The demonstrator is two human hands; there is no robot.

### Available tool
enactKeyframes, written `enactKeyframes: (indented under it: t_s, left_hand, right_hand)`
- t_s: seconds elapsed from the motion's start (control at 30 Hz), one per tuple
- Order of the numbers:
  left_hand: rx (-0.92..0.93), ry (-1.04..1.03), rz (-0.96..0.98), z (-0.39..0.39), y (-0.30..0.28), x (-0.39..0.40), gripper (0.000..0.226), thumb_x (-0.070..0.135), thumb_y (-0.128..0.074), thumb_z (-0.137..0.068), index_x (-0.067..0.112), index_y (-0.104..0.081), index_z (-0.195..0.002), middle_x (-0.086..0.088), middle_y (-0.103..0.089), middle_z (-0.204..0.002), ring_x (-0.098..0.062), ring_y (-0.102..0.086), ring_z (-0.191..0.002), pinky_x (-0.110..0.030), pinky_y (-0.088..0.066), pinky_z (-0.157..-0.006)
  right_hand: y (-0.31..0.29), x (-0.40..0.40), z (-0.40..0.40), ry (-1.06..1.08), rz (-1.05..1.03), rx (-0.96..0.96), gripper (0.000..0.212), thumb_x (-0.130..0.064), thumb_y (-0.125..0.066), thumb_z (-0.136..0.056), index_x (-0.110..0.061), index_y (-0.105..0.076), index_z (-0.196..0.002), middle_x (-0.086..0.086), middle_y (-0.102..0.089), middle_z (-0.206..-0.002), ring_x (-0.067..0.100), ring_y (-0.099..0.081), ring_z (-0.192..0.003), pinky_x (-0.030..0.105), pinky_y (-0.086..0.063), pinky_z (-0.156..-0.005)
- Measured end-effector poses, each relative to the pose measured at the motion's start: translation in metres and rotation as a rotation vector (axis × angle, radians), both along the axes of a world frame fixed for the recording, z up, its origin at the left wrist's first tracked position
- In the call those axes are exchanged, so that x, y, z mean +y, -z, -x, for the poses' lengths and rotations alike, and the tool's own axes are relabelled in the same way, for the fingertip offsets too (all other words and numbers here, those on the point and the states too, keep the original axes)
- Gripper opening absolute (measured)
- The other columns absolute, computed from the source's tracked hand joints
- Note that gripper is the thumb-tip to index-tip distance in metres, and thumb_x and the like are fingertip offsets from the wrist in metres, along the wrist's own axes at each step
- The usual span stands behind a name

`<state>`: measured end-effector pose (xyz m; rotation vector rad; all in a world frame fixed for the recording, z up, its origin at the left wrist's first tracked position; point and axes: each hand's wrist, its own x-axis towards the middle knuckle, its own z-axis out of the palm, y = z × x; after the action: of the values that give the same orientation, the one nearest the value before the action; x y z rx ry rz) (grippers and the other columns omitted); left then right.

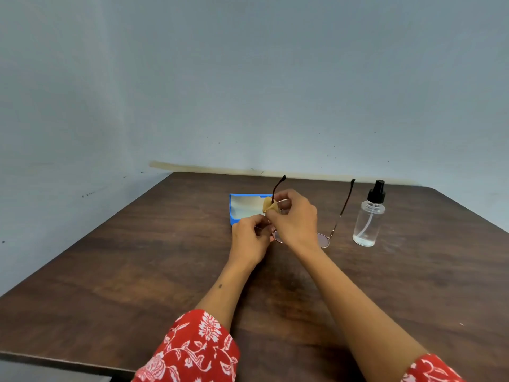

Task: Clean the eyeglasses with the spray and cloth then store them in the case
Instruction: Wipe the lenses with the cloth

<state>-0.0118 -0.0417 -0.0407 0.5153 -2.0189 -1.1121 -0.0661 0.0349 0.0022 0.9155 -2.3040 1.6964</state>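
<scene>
Thin-rimmed eyeglasses with dark temple arms are held just above the brown table, both arms pointing away from me. My left hand grips the left lens rim. A small tan cloth is pinched in my right hand against the left temple arm. Behind my hands lies an open blue case with a pale lining. A clear spray bottle with a black pump stands upright to the right of the glasses.
The table meets a pale blue wall at its far edge. Its left edge runs diagonally toward me. My red patterned sleeves are at the bottom of the view.
</scene>
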Motion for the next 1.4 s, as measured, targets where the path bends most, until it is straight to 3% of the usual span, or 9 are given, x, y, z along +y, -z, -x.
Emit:
enactKeyframes:
  t_s: [0.13,0.23,0.43,0.7,0.9,1.1,1.3,1.4]
  left_hand:
    - [0.017,0.020,-0.085,0.003,0.000,0.000,0.011,0.005,-0.064,-0.085,0.007,-0.072,-0.092,-0.002,-0.070,-0.080,-0.016,-0.069,-0.078,-0.031,-0.058,-0.078]
    - [0.012,0.026,-0.104,0.003,0.001,0.001,0.011,0.005,-0.063,-0.086,0.007,-0.071,-0.092,-0.002,-0.070,-0.081,-0.016,-0.069,-0.079,-0.034,-0.058,-0.080]
    - [0.016,0.026,-0.074,0.003,0.003,-0.001,0.012,0.001,-0.063,-0.082,0.004,-0.072,-0.089,-0.008,-0.072,-0.080,-0.019,-0.070,-0.079,-0.043,-0.058,-0.079]
    - [0.033,0.032,-0.125,0.006,0.005,-0.001,0.010,0.005,-0.064,-0.085,0.011,-0.071,-0.084,-0.001,-0.069,-0.075,-0.020,-0.071,-0.073,-0.041,-0.058,-0.081]
    - [0.030,0.031,-0.081,0.004,0.002,0.000,0.010,0.001,-0.063,-0.084,0.003,-0.071,-0.089,-0.007,-0.070,-0.079,-0.020,-0.070,-0.076,-0.039,-0.058,-0.077]
    - [0.026,0.036,-0.128,0.005,0.004,0.000,0.008,0.005,-0.064,-0.086,0.009,-0.071,-0.088,0.000,-0.068,-0.078,-0.020,-0.071,-0.076,-0.039,-0.058,-0.081]
    - [0.027,0.026,-0.082,0.004,0.006,-0.002,0.008,0.003,-0.064,-0.083,0.006,-0.071,-0.084,-0.005,-0.070,-0.072,-0.020,-0.070,-0.073,-0.043,-0.058,-0.078]
    - [0.028,0.030,-0.106,0.005,0.005,-0.002,0.010,0.004,-0.064,-0.084,0.010,-0.071,-0.085,-0.004,-0.070,-0.074,-0.021,-0.071,-0.075,-0.042,-0.058,-0.080]
  right_hand:
    - [-0.016,0.002,0.002,0.000,0.102,0.067,0.010,-0.017,-0.068,-0.078,-0.018,-0.061,-0.085,-0.008,-0.065,-0.075,0.011,-0.063,-0.075,0.026,-0.050,-0.073]
    - [-0.023,0.001,-0.001,-0.015,0.203,0.115,0.014,-0.011,-0.067,-0.076,-0.012,-0.064,-0.089,-0.008,-0.067,-0.078,0.007,-0.062,-0.073,0.026,-0.051,-0.072]
    - [-0.006,0.002,0.003,-0.010,-0.053,0.021,0.015,-0.017,-0.066,-0.076,-0.022,-0.061,-0.089,-0.010,-0.062,-0.073,0.016,-0.063,-0.079,0.036,-0.052,-0.080]
    - [-0.030,0.002,0.001,-0.034,0.125,0.103,0.012,-0.013,-0.065,-0.075,-0.012,-0.063,-0.087,-0.006,-0.067,-0.068,0.014,-0.063,-0.070,0.039,-0.053,-0.075]
    - [-0.009,0.002,0.006,-0.032,-0.054,0.046,0.013,-0.018,-0.066,-0.076,-0.019,-0.061,-0.088,-0.005,-0.066,-0.074,0.017,-0.064,-0.074,0.039,-0.053,-0.077]
    - [-0.028,0.003,0.001,-0.035,0.206,0.102,0.016,-0.010,-0.065,-0.074,-0.014,-0.063,-0.089,-0.004,-0.069,-0.076,0.010,-0.063,-0.072,0.034,-0.053,-0.074]
    - [-0.007,0.001,0.005,-0.037,-0.054,0.048,0.012,-0.019,-0.066,-0.076,-0.022,-0.058,-0.085,-0.006,-0.065,-0.073,0.017,-0.064,-0.075,0.033,-0.052,-0.075]
    - [-0.016,0.003,0.004,-0.020,0.057,0.086,0.009,-0.018,-0.066,-0.077,-0.016,-0.061,-0.084,-0.004,-0.067,-0.073,0.016,-0.064,-0.073,0.035,-0.052,-0.074]
